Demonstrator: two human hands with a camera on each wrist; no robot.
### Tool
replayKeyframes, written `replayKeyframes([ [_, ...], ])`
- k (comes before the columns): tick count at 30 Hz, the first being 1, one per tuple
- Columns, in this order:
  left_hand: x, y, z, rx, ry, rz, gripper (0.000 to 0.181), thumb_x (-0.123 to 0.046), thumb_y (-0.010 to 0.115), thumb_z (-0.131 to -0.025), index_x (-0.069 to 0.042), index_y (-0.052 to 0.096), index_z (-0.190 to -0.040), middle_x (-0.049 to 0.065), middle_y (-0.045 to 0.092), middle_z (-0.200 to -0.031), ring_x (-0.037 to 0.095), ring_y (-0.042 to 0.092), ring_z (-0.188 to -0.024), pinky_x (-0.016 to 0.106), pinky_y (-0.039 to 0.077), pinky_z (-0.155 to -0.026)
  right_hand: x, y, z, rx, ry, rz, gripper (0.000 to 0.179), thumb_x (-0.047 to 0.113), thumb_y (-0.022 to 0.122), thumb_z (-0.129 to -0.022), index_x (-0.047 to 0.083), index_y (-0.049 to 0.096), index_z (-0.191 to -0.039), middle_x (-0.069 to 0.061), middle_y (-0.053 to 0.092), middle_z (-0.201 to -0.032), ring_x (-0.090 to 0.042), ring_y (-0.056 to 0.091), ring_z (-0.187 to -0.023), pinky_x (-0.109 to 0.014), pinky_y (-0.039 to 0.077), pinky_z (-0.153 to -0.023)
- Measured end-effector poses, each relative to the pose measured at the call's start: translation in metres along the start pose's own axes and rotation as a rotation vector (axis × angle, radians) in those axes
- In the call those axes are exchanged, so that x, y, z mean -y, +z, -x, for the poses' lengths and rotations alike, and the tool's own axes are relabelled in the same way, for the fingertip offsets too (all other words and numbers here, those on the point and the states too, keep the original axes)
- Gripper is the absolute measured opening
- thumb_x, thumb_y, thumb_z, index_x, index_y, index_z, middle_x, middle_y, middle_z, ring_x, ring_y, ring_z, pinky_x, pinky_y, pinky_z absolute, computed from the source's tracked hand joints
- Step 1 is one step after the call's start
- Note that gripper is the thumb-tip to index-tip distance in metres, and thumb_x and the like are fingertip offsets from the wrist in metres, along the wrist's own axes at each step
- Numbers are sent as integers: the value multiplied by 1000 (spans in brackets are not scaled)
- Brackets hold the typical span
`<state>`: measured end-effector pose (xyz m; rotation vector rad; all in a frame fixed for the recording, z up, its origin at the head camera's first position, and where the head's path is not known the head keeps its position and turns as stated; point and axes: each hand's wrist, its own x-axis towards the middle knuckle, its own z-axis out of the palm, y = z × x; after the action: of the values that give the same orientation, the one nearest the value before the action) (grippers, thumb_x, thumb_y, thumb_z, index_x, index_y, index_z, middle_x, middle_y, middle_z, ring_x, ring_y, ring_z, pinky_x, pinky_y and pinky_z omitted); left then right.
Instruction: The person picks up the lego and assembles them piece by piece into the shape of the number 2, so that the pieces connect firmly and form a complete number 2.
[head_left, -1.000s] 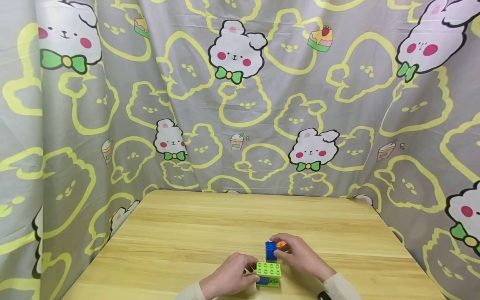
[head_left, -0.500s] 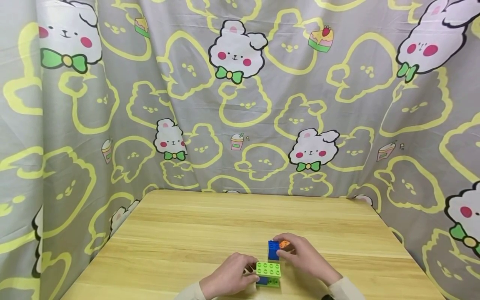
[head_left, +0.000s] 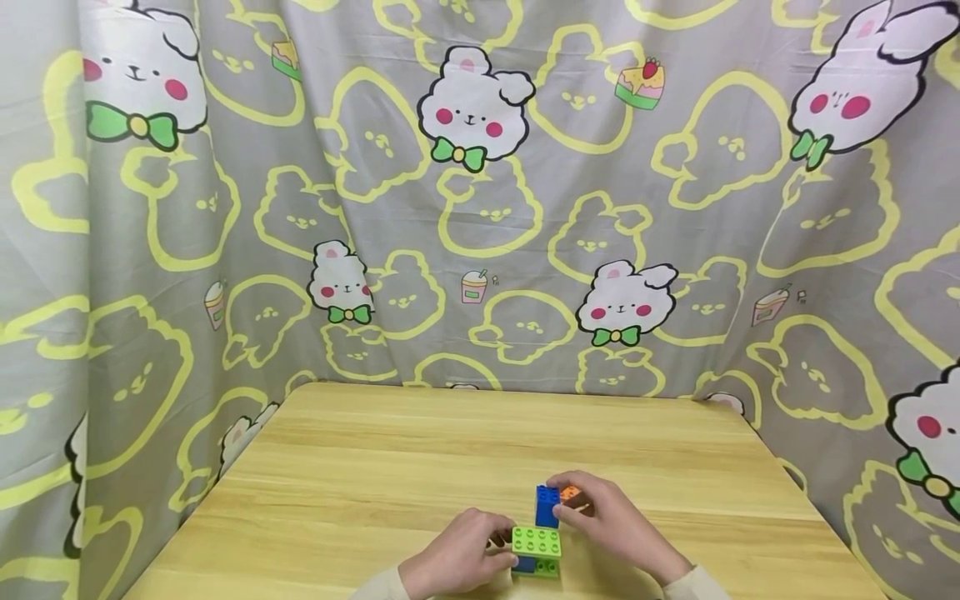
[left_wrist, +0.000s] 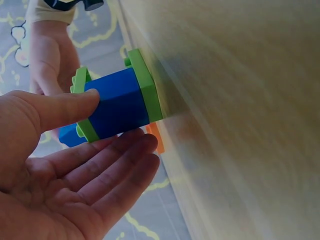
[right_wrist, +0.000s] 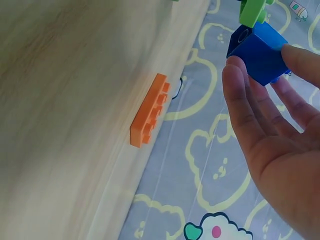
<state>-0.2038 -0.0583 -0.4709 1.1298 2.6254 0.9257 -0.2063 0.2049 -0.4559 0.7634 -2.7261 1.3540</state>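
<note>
Hiding part of the orange brick (head view): right hand.

A wood-grained table carries a green-and-blue brick stack and an orange brick.

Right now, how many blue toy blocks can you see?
2. One blue block is pinched by the right hand; the second blue block sits between the upper green piece and the lower green piece, touched by the left hand. The hands may hide others.
</note>
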Motion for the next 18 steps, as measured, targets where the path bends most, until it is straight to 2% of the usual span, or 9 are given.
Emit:
replayKeyframes([
  [7,-1,0,0,-6,9,-16,11,-19,75,-93,-16,76,-104,-12,74,-96,-7,63,-82,16,54,-72,7,-1,4,25,-1,-27,36,34,66,-101,16,64,-131,-6,68,-126,-14,70,-100,-24,58,-77],
  [18,-1,-1,0,1,8,7,8,-17,75,-94,-17,75,-102,-11,75,-95,-5,64,-83,17,55,-72,11,-1,12,79,-57,-72,36,33,64,-102,16,62,-134,-7,66,-127,-14,71,-99,-26,59,-76],
])
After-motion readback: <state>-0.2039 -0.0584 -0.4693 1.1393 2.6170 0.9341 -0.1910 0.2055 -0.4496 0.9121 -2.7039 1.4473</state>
